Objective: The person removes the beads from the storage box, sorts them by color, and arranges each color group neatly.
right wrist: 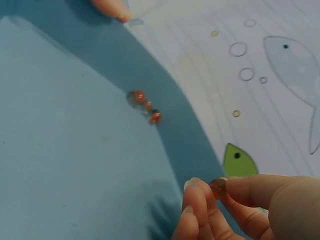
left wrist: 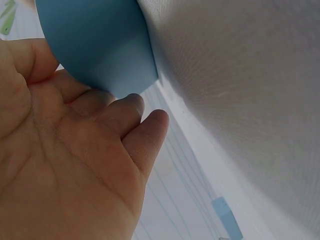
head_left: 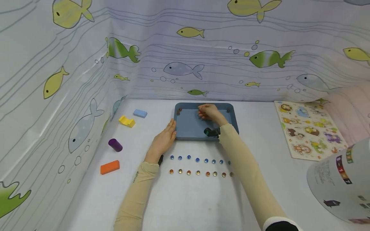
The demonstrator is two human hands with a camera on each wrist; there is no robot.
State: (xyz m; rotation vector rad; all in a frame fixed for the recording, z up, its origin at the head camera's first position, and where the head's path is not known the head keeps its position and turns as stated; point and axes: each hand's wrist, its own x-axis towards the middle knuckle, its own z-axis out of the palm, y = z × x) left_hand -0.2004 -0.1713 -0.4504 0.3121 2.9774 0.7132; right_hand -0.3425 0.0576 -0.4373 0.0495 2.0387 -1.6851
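Note:
A blue-grey rectangular tray lies near the back of the table. My left hand rests with extended fingers along its left edge; the left wrist view shows the fingers at the tray's outer wall. Over the tray, my right hand pinches an orange-brown glass bead between thumb and fingertips. A few orange beads sit together in the tray's back left corner, and a dark bead is at its back right. In front of the tray run a row of blue beads and a row of orange and yellowish beads.
At left are a light blue block, a yellow notched block, a purple cylinder and an orange block. A sticker sheet and a large white cylinder stand at right. A fish-print curtain rises behind.

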